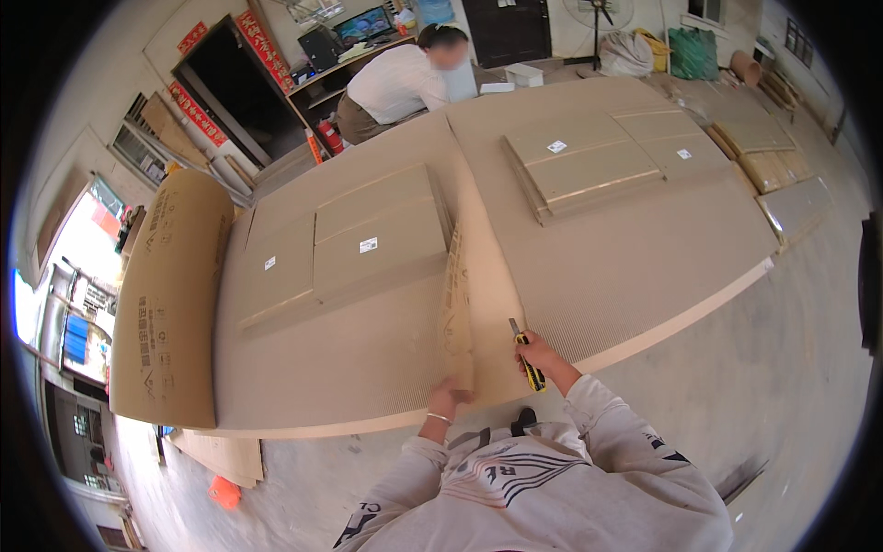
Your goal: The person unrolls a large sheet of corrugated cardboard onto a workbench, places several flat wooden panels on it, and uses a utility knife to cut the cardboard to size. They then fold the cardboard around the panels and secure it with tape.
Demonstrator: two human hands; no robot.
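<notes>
My right hand grips a yellow-and-black utility knife, its blade extended and pointing away from me. Near the front edge of the table, my left hand grasps the lifted edge of a corrugated cardboard sheet. That edge curls up and shows printing on its underside. A strip of smooth cardboard lies exposed between this sheet and the right corrugated sheet. Flat packages with white labels rest on the left sheet, and more flat packages rest on the right one.
A large roll of printed corrugated cardboard stands at the table's left end. Across the table, a person in a white top bends forward. Wrapped flat packs sit beyond the right edge. An orange object lies on the floor.
</notes>
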